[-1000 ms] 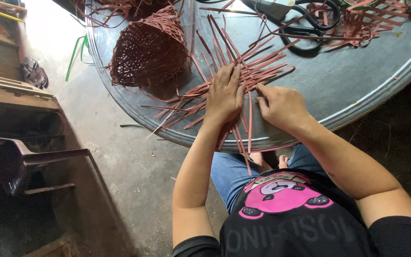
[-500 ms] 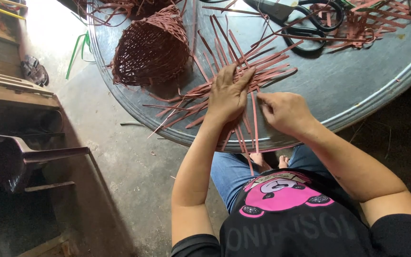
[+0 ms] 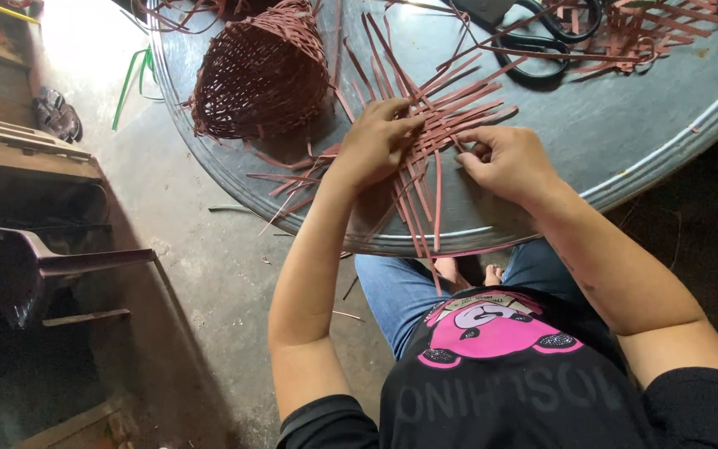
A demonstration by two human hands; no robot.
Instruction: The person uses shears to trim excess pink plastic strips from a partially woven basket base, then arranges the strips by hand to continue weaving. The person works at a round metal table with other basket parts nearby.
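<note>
On the round metal worktop (image 3: 641,141) lies a flat weave of reddish-brown strips (image 3: 438,133), its loose ends fanning out past the rim. The left hand (image 3: 376,141) presses flat on the weave, fingers spread – gripping nothing. The right hand (image 3: 504,158) pinches one strip at the weave's edge. A finished woven basket (image 3: 259,71) lies tipped nearby – black scissors (image 3: 542,37) farther back.

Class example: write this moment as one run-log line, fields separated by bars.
left hand flat on woven strips | right hand pinching a strip | finished basket lying beside | scissors behind | round metal table
</note>
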